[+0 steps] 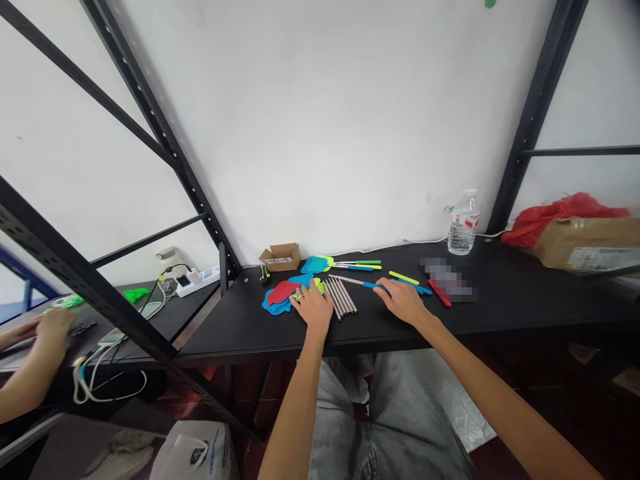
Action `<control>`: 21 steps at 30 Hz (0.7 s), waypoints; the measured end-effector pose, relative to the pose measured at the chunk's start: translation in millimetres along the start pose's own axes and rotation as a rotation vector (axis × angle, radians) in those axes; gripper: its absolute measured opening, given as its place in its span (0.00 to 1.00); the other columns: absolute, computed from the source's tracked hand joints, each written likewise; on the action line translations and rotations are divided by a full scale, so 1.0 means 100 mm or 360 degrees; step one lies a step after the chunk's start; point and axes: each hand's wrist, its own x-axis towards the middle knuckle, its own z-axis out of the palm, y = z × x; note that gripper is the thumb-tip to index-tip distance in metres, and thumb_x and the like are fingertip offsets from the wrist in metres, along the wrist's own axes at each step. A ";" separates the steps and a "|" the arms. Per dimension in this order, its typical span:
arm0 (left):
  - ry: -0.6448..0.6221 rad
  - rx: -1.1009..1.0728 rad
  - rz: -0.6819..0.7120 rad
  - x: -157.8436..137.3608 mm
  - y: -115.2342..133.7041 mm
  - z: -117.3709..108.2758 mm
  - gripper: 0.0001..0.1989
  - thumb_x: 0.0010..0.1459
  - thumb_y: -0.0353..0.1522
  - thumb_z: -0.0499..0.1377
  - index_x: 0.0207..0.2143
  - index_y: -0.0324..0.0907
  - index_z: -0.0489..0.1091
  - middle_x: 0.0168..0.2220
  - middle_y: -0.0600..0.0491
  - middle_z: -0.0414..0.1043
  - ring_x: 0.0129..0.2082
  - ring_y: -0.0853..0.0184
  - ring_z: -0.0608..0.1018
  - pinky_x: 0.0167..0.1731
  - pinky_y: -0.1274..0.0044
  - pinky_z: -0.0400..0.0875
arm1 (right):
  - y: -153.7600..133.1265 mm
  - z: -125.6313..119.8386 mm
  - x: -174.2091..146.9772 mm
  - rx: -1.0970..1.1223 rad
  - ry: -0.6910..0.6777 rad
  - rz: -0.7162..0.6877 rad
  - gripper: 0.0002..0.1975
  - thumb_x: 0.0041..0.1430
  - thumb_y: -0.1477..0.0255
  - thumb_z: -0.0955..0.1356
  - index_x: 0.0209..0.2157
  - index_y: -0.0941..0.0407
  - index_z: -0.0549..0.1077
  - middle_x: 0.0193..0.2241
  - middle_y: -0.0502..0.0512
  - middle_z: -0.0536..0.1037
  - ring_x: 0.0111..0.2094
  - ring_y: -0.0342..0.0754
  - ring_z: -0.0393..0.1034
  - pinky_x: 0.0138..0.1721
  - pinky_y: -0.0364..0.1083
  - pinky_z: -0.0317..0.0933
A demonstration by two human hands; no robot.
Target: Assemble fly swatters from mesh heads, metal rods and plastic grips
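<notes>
My right hand (404,301) is closed around a blue handle (369,285) with a thin metal rod (349,279) sticking out to the left. Fingers spread, my left hand (314,310) rests on a pile of flat plastic fly swatter heads, touching a yellow-green head (321,287). A red head (283,292) and a blue head (276,309) lie beside it. Between my hands, several metal tubes (342,298) lie side by side. Behind them are swatters with blue and yellow-green heads (315,265). A yellow handle (404,277) and a red handle (440,293) lie by my right hand.
An open cardboard box (280,257) stands near the wall, a water bottle (463,223) at the back right. A brown package (590,243) lies far right. Black shelf posts (165,127) frame the table. Another person's hands (55,327) work at the left table beside a power strip (200,280).
</notes>
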 end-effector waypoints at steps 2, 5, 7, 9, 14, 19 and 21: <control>0.0010 0.0043 0.0037 -0.01 0.00 -0.01 0.19 0.57 0.32 0.53 0.51 0.40 0.68 0.46 0.40 0.70 0.52 0.49 0.68 0.54 0.54 0.53 | 0.00 0.00 0.00 0.0012 0.0011 0.0010 0.17 0.68 0.59 0.56 0.41 0.52 0.71 0.32 0.53 0.79 0.32 0.51 0.73 0.29 0.45 0.53; -0.0006 0.0060 0.0048 -0.02 0.01 -0.06 0.18 0.57 0.28 0.51 0.49 0.40 0.70 0.44 0.40 0.68 0.48 0.50 0.68 0.48 0.58 0.57 | 0.01 0.00 0.00 0.0021 0.0016 0.0017 0.16 0.68 0.59 0.57 0.40 0.51 0.71 0.32 0.53 0.79 0.32 0.51 0.73 0.29 0.45 0.53; -0.0042 0.0050 0.0016 -0.01 0.01 -0.09 0.19 0.57 0.26 0.51 0.49 0.40 0.70 0.45 0.39 0.67 0.48 0.50 0.67 0.45 0.60 0.58 | 0.01 0.01 0.00 0.0027 0.0019 0.0014 0.17 0.68 0.59 0.57 0.40 0.52 0.71 0.32 0.53 0.79 0.32 0.51 0.73 0.29 0.45 0.53; -0.0093 0.0026 -0.0018 -0.01 0.00 -0.11 0.19 0.57 0.25 0.50 0.51 0.40 0.70 0.45 0.39 0.66 0.49 0.49 0.67 0.44 0.61 0.58 | 0.01 0.02 0.00 0.0034 0.0023 0.0010 0.17 0.68 0.59 0.56 0.40 0.52 0.71 0.32 0.53 0.79 0.32 0.51 0.73 0.29 0.45 0.53; -0.0172 -0.0021 -0.0034 0.01 -0.01 -0.11 0.19 0.59 0.25 0.49 0.51 0.40 0.70 0.45 0.39 0.66 0.48 0.49 0.67 0.44 0.61 0.58 | 0.01 0.01 0.00 0.0050 0.0015 0.0015 0.17 0.68 0.59 0.56 0.40 0.52 0.71 0.31 0.53 0.79 0.32 0.51 0.73 0.29 0.45 0.53; -0.0043 -0.0178 -0.0080 0.03 -0.01 -0.17 0.17 0.62 0.29 0.50 0.52 0.42 0.70 0.46 0.40 0.66 0.48 0.51 0.68 0.43 0.63 0.61 | 0.00 -0.01 0.00 0.0060 0.0009 0.0022 0.17 0.68 0.59 0.57 0.40 0.52 0.71 0.31 0.53 0.79 0.32 0.51 0.73 0.28 0.45 0.53; 0.0035 -0.0295 -0.0113 0.05 -0.02 -0.21 0.18 0.63 0.29 0.49 0.53 0.42 0.69 0.47 0.41 0.66 0.48 0.52 0.69 0.44 0.64 0.62 | 0.00 -0.01 0.00 0.0062 0.0009 0.0021 0.17 0.68 0.59 0.56 0.40 0.52 0.71 0.31 0.53 0.79 0.32 0.51 0.73 0.29 0.45 0.53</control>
